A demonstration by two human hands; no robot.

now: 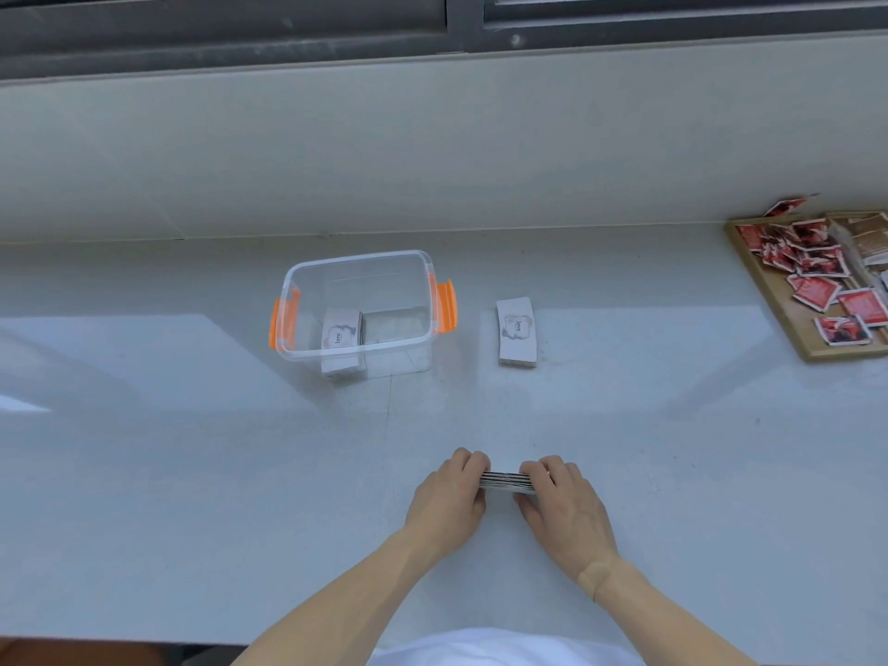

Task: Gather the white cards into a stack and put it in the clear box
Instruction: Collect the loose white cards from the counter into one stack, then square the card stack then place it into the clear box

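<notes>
White cards [507, 481] between both grips.

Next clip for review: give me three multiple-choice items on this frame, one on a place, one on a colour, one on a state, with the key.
1. Where does the loose stack of white cards lie?
A. right of the clear box
B. left of it
C. on the wooden tray

2. What colour are the box latches?
A. blue
B. orange
C. green

3. What are the left hand and right hand doing?
A. resting flat
B. lifting the box
C. squeezing a card stack between them

Key: A, it sits on the counter to the box's right; B, both side latches are orange; C, both hands grip its ends.
</notes>
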